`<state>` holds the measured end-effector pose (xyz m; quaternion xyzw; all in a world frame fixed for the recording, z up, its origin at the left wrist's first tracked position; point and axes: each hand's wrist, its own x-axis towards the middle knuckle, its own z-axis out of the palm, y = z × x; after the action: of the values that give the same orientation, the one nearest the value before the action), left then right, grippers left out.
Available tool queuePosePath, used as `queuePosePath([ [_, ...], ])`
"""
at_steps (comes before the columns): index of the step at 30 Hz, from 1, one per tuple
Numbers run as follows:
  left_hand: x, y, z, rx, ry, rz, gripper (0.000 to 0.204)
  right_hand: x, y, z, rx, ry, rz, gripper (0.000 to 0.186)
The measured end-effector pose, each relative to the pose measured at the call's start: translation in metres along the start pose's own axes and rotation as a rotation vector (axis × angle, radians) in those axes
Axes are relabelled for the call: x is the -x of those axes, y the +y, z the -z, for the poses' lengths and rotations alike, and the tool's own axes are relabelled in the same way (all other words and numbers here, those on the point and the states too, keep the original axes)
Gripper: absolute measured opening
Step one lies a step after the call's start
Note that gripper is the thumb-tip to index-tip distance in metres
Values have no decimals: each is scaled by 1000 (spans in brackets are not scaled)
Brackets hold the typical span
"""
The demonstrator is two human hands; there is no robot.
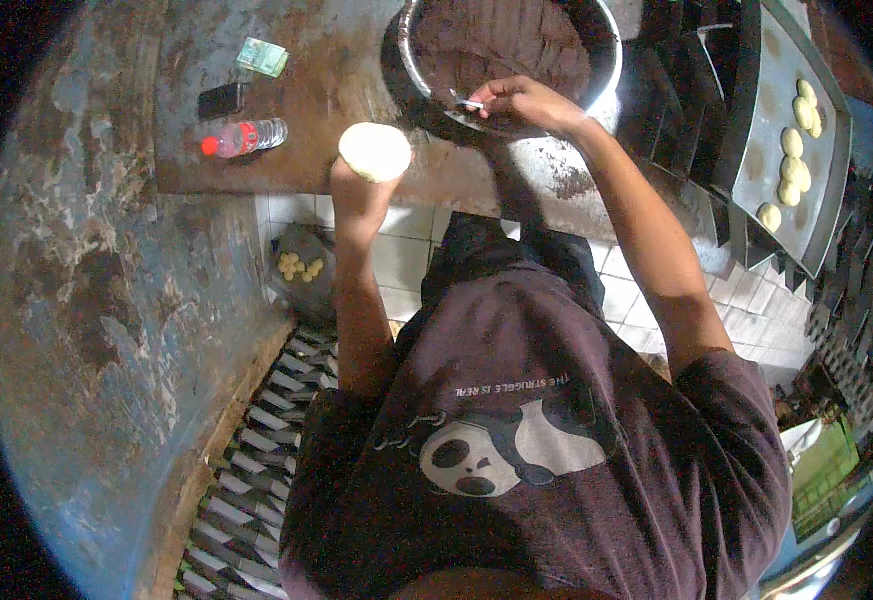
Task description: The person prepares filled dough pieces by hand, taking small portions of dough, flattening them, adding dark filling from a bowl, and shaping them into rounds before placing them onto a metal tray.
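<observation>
On my left hand (365,205) rests a flat, pale round of dough (375,152), held up over the near edge of the table. The dough hides most of the fingers. My right hand (529,105) is closed around a small, thin, light-coloured tool (471,103), whose exact kind I cannot make out. That hand is over the near side of a large round metal basin (406,45). Inside the basin lies a dark brown, thick filling (507,50) with a streaked surface.
Left on the worn table (182,165) lie a red-capped plastic bottle (247,137), a small black object (221,100) and greenish banknotes (263,57). At right, a metal tray (752,160) bears several dough pieces (792,165). Lower down, more small dough pieces (302,267) sit beside my left forearm.
</observation>
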<state>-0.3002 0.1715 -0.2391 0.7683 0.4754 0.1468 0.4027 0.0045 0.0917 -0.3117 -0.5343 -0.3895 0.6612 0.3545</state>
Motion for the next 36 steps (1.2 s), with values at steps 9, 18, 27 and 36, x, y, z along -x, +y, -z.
queuePosePath([
  [9, -20, 86, -3, 219, 1, -194, 33, 88, -99, -96, 815, 566, 549, 53],
  [18, -38, 70, -17, 258, -131, -174, 31, 157, 83, -108, 236, 956, 14, 23],
  [27, -24, 110, -68, 223, -621, -330, 34, 201, -18, -72, 429, 797, 207, 62],
  [36, -38, 177, -47, 158, -947, -396, 53, 206, -123, -57, 488, 753, 440, 34],
])
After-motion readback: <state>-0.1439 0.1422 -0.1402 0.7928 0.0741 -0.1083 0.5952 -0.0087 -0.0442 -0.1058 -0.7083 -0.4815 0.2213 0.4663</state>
